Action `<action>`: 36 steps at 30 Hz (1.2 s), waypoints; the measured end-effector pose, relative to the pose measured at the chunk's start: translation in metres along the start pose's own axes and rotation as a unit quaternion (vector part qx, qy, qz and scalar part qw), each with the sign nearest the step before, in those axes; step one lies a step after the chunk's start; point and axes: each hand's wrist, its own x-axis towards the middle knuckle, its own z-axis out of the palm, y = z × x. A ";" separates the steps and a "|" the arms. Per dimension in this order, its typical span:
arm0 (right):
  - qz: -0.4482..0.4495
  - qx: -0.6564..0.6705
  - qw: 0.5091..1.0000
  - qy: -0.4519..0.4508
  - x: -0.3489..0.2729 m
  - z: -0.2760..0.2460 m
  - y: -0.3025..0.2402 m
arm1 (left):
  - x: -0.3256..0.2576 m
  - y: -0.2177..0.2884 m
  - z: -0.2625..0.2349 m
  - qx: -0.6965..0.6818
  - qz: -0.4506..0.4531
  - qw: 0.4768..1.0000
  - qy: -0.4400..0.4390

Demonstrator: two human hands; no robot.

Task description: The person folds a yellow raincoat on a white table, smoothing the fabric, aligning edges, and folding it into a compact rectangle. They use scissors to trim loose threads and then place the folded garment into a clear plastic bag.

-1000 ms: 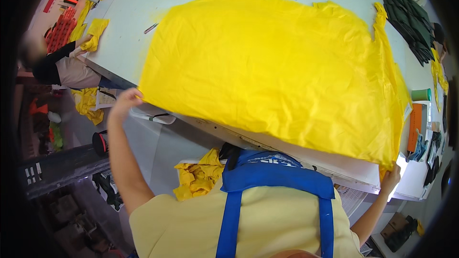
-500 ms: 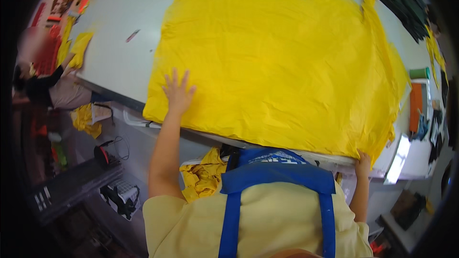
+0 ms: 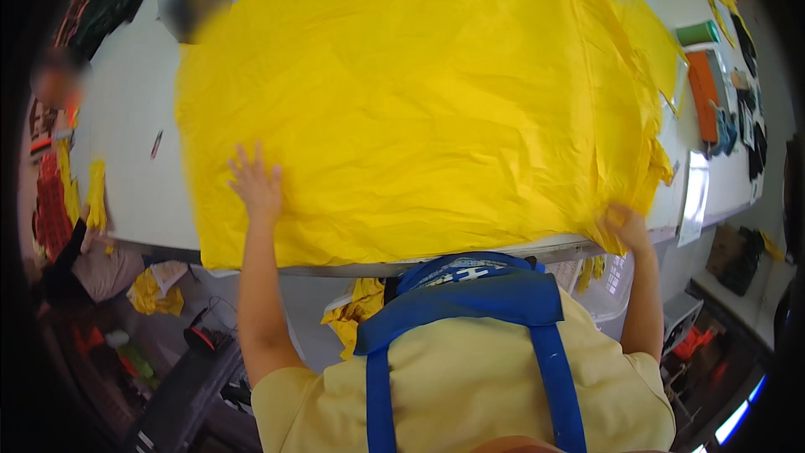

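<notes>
A large sheet of thin yellow fabric [image 3: 419, 109] lies spread over the white table, creased along its near side and bunched into folds toward the right. My left hand [image 3: 258, 189] rests flat on its left part, fingers spread. At the near right corner my right hand [image 3: 626, 226] is closed, its curled fingers gripping the fabric edge; some blur softens the fingertips. The sheet's near edge runs along the table's front edge, just ahead of my blue apron [image 3: 461, 306].
On the white table [image 3: 134, 101], a small red-and-white tool [image 3: 157, 143] lies left of the sheet. To the right are a green roll [image 3: 698, 32] and an orange panel [image 3: 703, 96]. Another person [image 3: 101, 273] works at far left. Yellow cloth [image 3: 356, 310] hangs below the table edge.
The view has shifted, and the fabric now sits farther left in it. My right hand has moved up from the table's front edge onto the fabric corner. My left hand stays flat and spread.
</notes>
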 end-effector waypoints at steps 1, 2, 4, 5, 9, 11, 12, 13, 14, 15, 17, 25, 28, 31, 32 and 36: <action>-0.085 0.058 0.988 0.119 0.021 -0.021 -0.011 | -0.003 0.031 -0.003 -0.016 0.067 0.998 0.004; -0.129 0.066 0.955 0.259 0.044 -0.041 -0.030 | -0.004 0.044 -0.001 0.009 0.065 0.998 -0.026; -0.123 0.048 0.916 0.378 0.103 -0.076 -0.047 | -0.009 0.064 0.000 0.062 0.059 0.992 -0.090; -0.112 0.045 0.900 0.419 0.137 -0.090 -0.026 | -0.004 0.067 0.003 0.063 0.063 0.993 -0.075; 0.121 0.180 0.902 0.373 0.237 -0.133 0.084 | 0.009 0.048 0.022 0.055 0.088 0.994 -0.047; 0.152 0.222 0.906 0.328 0.263 -0.142 0.082 | 0.005 0.043 0.019 0.057 0.085 0.994 -0.047; 0.151 0.216 0.901 0.345 0.276 -0.147 0.070 | 0.004 0.045 0.017 0.056 0.084 0.994 -0.048; 0.151 0.211 0.895 0.362 0.283 -0.151 0.050 | 0.005 0.045 0.015 0.057 0.085 0.994 -0.050; 0.118 0.195 0.907 0.354 0.287 -0.155 0.033 | 0.005 0.044 0.014 0.057 0.089 0.993 -0.051; 0.082 0.178 0.918 0.346 0.292 -0.161 0.016 | 0.006 0.043 0.014 0.057 0.091 0.993 -0.049; 0.036 0.131 0.951 0.278 0.304 -0.180 0.010 | 0.006 0.045 0.014 0.055 0.093 0.993 -0.052; -0.007 0.034 0.977 0.212 0.322 -0.190 0.044 | 0.006 0.043 0.015 0.022 0.098 0.994 -0.048; 0.079 0.068 0.918 0.383 0.319 -0.207 0.077 | 0.006 0.045 0.013 0.019 0.097 0.994 -0.050; 0.172 0.010 0.919 0.354 0.321 -0.185 0.163 | 0.017 0.039 0.022 0.025 0.112 0.993 -0.039; 0.150 0.041 0.906 0.394 0.319 -0.179 0.137 | 0.012 0.039 0.019 0.028 0.107 0.993 -0.042; 0.142 0.126 0.916 0.353 0.312 -0.163 0.040 | 0.009 0.039 0.017 0.037 0.113 0.992 -0.043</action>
